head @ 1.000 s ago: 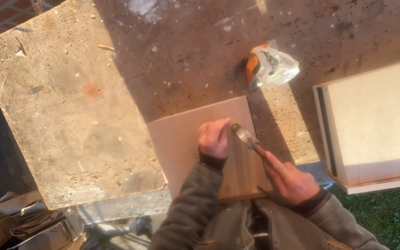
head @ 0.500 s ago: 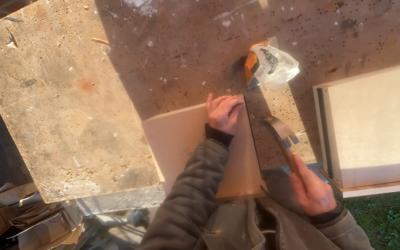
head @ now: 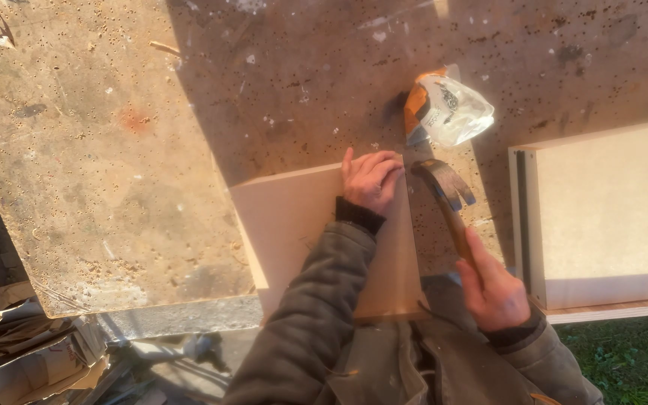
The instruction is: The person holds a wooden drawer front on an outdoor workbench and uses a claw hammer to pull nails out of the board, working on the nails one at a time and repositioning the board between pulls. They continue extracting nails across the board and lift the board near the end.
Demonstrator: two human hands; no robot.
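Bag (head: 451, 111) clear plastic, contents unclear | L hand (head: 370, 180) flat on board (head: 294, 225) | R hand (head: 495, 289) grip clamped on hammer (head: 448, 196)

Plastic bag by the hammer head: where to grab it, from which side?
Pinch the bag on its clear crumpled part, from the far right side. That film bunches up loosely, and that side is bare workbench. The near side is crowded by the hammer in the right hand.

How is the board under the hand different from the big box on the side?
The board is a flat panel lying under the left hand; the box has raised walls around a pale bottom. The board sits mostly in shadow by the hammer; the box catches sunlight, untouched. Both are pale wood on the worn table.
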